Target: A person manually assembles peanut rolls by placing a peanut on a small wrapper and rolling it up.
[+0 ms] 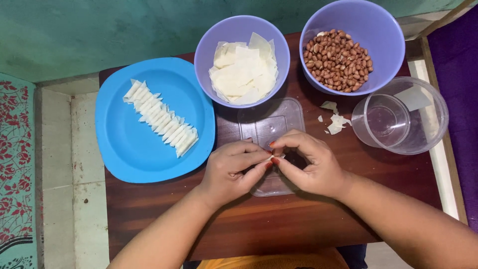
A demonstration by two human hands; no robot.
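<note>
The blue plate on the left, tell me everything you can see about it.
The blue plate is a rounded-square dish, smooth and plastic-looking, bright blue with a raised rim. It lies flat on the dark wooden table, its left edge overhanging the tabletop slightly. A diagonal row of small white twisted paper wraps rests in its middle. The lilac bowl of white paper squares sits just beside its upper right corner. Neither hand touches it.

Both forearms are bare, the left hand (233,170) and right hand (311,163) wear red-orange nail polish.
</note>
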